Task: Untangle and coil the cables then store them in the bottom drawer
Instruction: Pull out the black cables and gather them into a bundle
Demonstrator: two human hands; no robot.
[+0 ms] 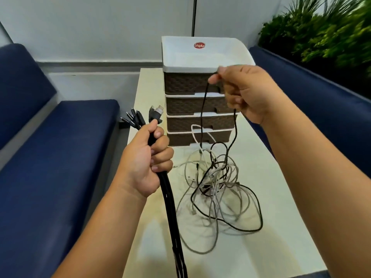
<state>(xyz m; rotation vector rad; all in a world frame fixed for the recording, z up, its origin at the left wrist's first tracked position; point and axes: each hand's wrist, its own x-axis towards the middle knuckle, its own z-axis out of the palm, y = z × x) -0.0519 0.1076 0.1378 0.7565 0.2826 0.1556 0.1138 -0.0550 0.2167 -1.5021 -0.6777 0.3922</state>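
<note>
Left hand fists a bundle of thick black cables; right hand pinches one thin black cable lifted from the limp grey-and-black tangle on the cream table. Light, floppy, snag-prone; best taken near plug ends.

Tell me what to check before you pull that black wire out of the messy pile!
1. Left hand has a firm grip on the black cable bundle: ok.
2. Right hand pinches the single black cable: ok.
3. That cable is free of the tangled pile: not ok, it loops through the white cables.
4. Bottom drawer is open for storing: not ok, closed.
5. Pile sits fully on the table: ok.
</note>
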